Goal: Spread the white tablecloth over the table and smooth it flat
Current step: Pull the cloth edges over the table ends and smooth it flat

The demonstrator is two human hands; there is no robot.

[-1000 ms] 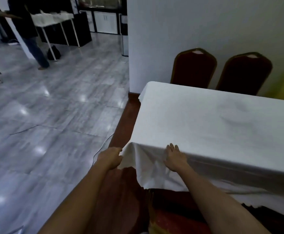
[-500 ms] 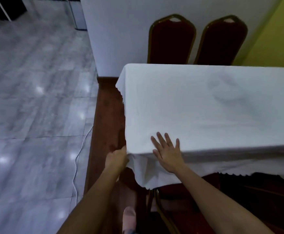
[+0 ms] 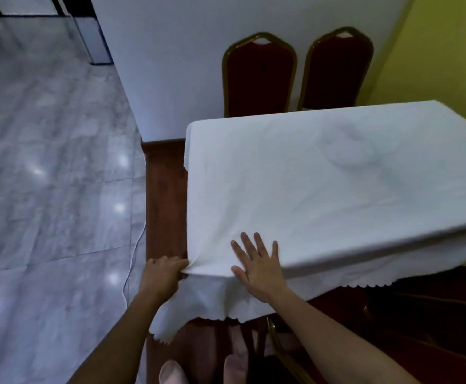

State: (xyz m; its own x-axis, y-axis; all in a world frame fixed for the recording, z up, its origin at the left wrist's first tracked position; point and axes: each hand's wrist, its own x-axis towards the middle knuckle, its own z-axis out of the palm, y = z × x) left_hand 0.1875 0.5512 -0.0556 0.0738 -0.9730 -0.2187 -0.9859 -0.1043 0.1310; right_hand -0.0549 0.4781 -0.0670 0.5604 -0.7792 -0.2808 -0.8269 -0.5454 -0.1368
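A white tablecloth (image 3: 309, 184) covers the whole table top and hangs over the near and left edges with a scalloped hem. My left hand (image 3: 162, 274) pinches the cloth at the near left corner, where folds fan out from the grip. My right hand (image 3: 256, 263) lies flat with fingers spread on the cloth by the near edge, just right of that corner. Faint wrinkles and a round crease show on the far right part of the cloth. The table itself is hidden under the cloth.
Two dark red chairs (image 3: 259, 76) with gold frames stand behind the table against a white wall. Grey marble floor (image 3: 46, 189) lies to the left, with a white cable (image 3: 132, 259) along the red-brown strip. Another chair frame (image 3: 279, 347) is under the near edge.
My right hand has slid from the hanging edge up onto the table top and spread flat. My left hand stays gripping the corner. The view has swung toward the table.
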